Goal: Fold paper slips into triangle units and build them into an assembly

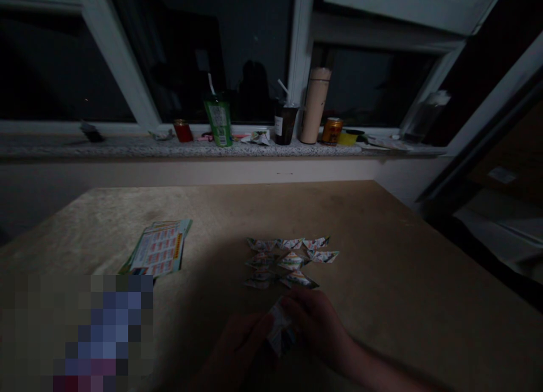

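Observation:
Low in the head view, a folded piece of printed paper [279, 331] is held between both hands, dim and partly covered by the fingers. My left hand [244, 338] grips its left side, fingers closed. From the right, my right hand [316, 315] pinches the upper part of the same paper. Just beyond the hands, several small folded paper boats [292, 261] lie grouped in rows on the brown table [373, 301]. To the left is a stack of printed leaflets [159, 248], slightly fanned.
Along the granite windowsill [250, 151] stand a green cup [219, 120] with a straw, a dark drink cup [285, 123], a tan bottle [316, 106], a gold can [332, 132] and a red jar [182, 130]. A pixelated patch hides the lower left.

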`<state>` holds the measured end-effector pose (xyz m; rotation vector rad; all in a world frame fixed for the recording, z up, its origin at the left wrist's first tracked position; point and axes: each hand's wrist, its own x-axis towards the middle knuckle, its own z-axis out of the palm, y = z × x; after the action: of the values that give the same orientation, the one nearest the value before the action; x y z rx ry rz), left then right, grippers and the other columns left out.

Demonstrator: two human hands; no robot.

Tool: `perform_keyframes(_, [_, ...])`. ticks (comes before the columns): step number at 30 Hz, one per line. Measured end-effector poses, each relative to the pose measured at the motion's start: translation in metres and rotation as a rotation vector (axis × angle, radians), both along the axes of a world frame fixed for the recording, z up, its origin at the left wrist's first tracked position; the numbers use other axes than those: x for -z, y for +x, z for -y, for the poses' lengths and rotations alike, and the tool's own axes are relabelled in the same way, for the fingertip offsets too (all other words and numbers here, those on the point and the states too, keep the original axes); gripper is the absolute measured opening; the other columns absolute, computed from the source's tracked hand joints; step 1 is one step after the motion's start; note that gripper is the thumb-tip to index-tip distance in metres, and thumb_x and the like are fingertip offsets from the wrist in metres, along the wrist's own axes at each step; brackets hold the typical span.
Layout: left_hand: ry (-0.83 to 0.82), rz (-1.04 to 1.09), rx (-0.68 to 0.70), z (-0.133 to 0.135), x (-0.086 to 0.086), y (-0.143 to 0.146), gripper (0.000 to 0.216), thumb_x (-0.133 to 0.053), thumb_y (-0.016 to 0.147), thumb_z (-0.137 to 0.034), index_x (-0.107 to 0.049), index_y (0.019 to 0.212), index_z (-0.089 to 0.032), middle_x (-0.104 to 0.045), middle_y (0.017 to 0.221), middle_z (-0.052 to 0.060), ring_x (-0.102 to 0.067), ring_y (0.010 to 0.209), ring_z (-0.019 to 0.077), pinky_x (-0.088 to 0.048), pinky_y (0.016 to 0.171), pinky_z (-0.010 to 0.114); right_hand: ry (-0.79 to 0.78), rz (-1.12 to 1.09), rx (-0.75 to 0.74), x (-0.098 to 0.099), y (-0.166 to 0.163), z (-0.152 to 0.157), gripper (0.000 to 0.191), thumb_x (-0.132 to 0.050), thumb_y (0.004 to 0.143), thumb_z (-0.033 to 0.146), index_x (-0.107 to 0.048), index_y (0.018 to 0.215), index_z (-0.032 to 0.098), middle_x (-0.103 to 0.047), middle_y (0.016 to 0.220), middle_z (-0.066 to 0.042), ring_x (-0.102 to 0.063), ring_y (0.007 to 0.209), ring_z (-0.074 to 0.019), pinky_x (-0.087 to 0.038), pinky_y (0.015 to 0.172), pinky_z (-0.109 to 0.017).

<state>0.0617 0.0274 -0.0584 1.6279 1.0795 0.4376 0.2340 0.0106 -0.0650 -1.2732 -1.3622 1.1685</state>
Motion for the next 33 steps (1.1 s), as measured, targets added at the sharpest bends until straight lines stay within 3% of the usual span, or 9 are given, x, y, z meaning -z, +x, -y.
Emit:
perform_keyframes(5, [0.001,0.019,-0.126,-0.003,0.004,-0.002,0.054,-0.049,0.079,-0.065,-0.073,0.083,-0.017,-0.07,0.081,0.005,-0.06,0.079,0.0235,-0.046,0.07,0.026,-0.03,-0.044,-0.025,0.002,-0.002,0.0,0.042,-0.052,0.082,0.055,-0.052,0.063,0.017,-0.045,0.054,0.003,-0.039,0.048,-0.0094,-0.029,0.042,-0.02])
perform_keyframes(9, [-0.013,0.046,0.014,-0.007,0.003,0.004,0.046,-0.055,0.078,-0.057,-0.072,0.073,-0.014,-0.065,0.065,0.003,-0.057,0.063,0.0192,-0.042,0.056,0.023,-0.027,-0.06,-0.044,0.004,-0.002,-0.001,0.042,-0.054,0.081,0.055,-0.055,0.064,0.016,-0.046,0.054,0.003,-0.039,0.048,-0.0091,-0.031,0.044,-0.02])
perform_keyframes(15, [-0.039,0.076,0.003,-0.009,-0.002,0.008,0.038,-0.056,0.078,-0.048,-0.069,0.067,-0.014,-0.061,0.057,0.0,-0.052,0.055,0.0152,-0.038,0.053,0.021,0.028,0.009,0.0,0.006,-0.002,-0.002,0.038,-0.054,0.082,0.051,-0.055,0.064,0.017,-0.048,0.053,0.003,-0.04,0.048,-0.0092,-0.031,0.043,-0.02])
perform_keyframes(22, [-0.06,0.09,0.001,-0.01,-0.006,0.007,0.042,-0.057,0.078,-0.05,-0.071,0.069,-0.012,-0.063,0.06,0.003,-0.054,0.056,0.0163,-0.038,0.053,0.022,0.022,-0.04,-0.057,0.003,-0.002,-0.002,0.042,-0.05,0.085,0.055,-0.052,0.066,0.017,-0.047,0.057,0.003,-0.042,0.052,-0.0101,-0.033,0.046,-0.02])
perform_keyframes(33, [-0.037,0.053,0.014,-0.008,-0.008,0.009,0.038,-0.055,0.08,-0.046,-0.064,0.064,-0.013,-0.054,0.056,-0.001,-0.045,0.052,0.013,-0.032,0.05,0.021,0.051,0.011,-0.074,0.001,-0.003,-0.001,0.034,-0.047,0.088,0.044,-0.048,0.065,0.018,-0.042,0.055,0.004,-0.037,0.051,-0.0096,-0.029,0.045,-0.021])
